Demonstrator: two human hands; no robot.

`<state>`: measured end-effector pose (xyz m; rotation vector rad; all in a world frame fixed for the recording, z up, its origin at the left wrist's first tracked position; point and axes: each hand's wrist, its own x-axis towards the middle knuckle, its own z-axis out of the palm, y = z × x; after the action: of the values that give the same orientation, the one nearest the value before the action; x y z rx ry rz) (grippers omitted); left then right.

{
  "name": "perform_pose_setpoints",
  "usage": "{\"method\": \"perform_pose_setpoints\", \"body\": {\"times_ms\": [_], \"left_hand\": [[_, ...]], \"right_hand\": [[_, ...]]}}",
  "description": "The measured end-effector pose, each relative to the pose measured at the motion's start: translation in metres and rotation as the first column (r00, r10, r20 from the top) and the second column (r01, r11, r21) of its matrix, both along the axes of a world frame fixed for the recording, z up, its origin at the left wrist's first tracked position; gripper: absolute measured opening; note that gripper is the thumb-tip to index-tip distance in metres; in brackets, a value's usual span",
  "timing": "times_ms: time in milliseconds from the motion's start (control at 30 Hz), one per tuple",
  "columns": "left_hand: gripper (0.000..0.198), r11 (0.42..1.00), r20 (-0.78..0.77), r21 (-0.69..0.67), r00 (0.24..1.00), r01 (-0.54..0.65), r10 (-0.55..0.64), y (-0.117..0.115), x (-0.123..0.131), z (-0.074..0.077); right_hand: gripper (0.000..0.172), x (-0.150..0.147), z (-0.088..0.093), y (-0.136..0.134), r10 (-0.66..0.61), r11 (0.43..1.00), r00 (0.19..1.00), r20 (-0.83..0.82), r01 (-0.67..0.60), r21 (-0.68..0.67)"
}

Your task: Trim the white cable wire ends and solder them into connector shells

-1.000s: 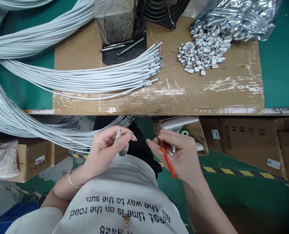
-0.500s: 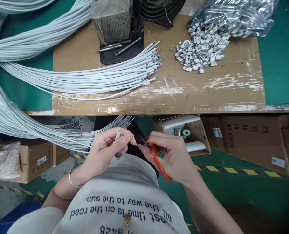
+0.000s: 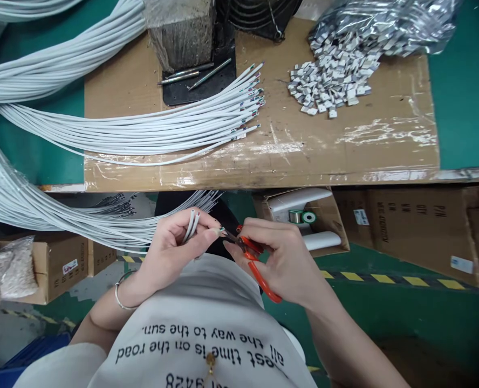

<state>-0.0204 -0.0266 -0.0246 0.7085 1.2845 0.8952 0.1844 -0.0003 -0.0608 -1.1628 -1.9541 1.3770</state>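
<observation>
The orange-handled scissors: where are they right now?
In the head view, the scissors are in the right hand, right of centre below the table edge, their blades near the cable end at the left hand's fingertips.

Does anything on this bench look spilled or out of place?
Maybe the small white pieces: they lie in a loose heap on the cardboard, spreading from the silvery bag, so they look spilled, though perhaps tipped out on purpose. Nothing odd shows about the red-handled cutters in the right hand.
</observation>
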Motion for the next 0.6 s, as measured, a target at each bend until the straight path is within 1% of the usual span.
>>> {"method": "perform_pose_setpoints", "body": {"times_ms": [200, 433, 600], "left_hand": [[0.016, 1.000, -0.012, 0.006, 1.000, 0.013, -0.013, -0.0004, 0.0001, 0.0004], [0.017, 1.000, -0.070, 0.017, 0.997, 0.020, -0.019, -0.0018, 0.0019, 0.0011], [0.015, 0.999, -0.067, 0.036, 0.998, 0.022, -0.020, -0.0031, 0.0014, -0.0006]], "right_hand": [[0.040, -0.0005, 0.0030, 0.0019, 0.008, 1.000, 1.000, -0.020, -0.008, -0.006], [0.045, 0.0003, 0.0033, 0.0013, 0.026, 0.995, 0.998, -0.058, -0.031, -0.092], [0.045, -0.0004, 0.0025, -0.0003, 0.010, 0.997, 0.999, -0.049, -0.013, -0.077]]}}
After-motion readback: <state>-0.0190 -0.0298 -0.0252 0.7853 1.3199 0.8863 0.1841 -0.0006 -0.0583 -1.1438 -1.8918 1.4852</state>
